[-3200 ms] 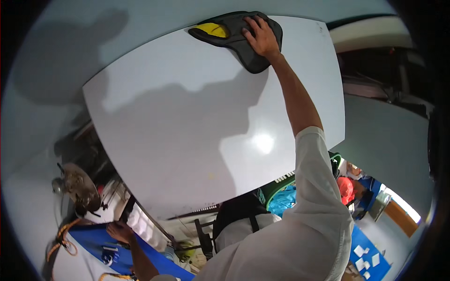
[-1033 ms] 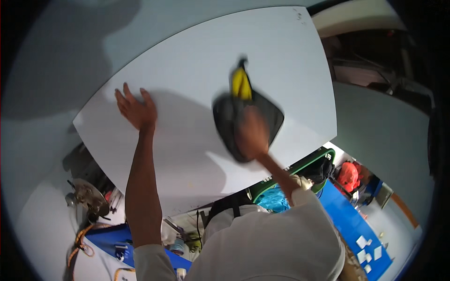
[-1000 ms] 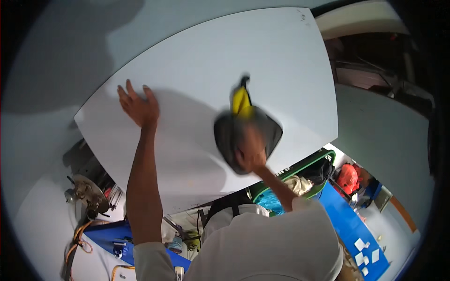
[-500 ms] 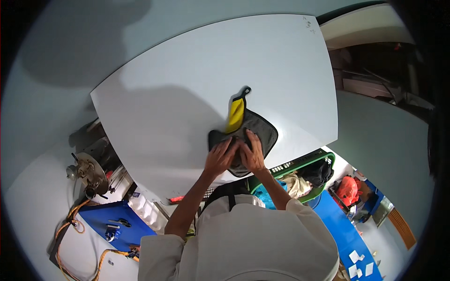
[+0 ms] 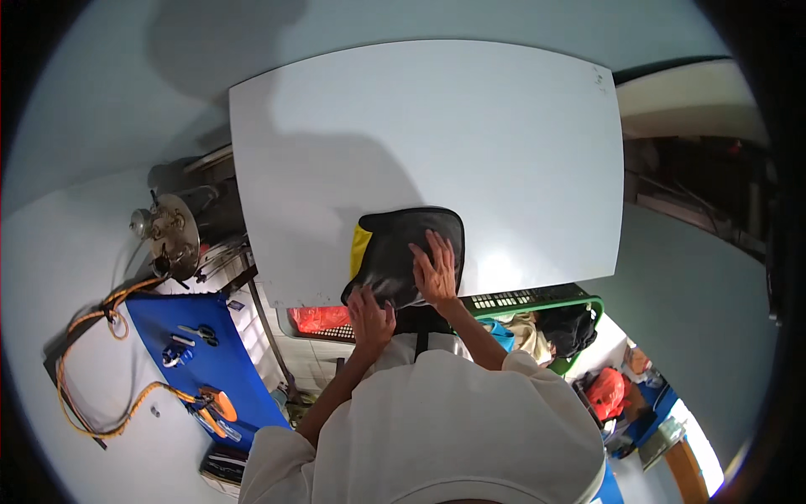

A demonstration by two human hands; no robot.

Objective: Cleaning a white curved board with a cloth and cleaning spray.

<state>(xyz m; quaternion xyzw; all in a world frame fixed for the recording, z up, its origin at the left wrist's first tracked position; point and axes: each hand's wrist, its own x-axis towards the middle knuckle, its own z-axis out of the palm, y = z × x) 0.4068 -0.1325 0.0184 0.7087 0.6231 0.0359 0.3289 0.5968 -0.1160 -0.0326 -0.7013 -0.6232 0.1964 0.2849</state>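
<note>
Green basket holding beige fabric, hands on dark cloth

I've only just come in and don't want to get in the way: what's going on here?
A person in a white top has both hands at a dark grey cloth on a white tabletop, by its near edge. The right hand rests on the cloth's right part; the left hand is at its near left corner. A strip of yellow shows along the cloth's left side. Beyond the near edge, to the right, is a green basket.
</note>
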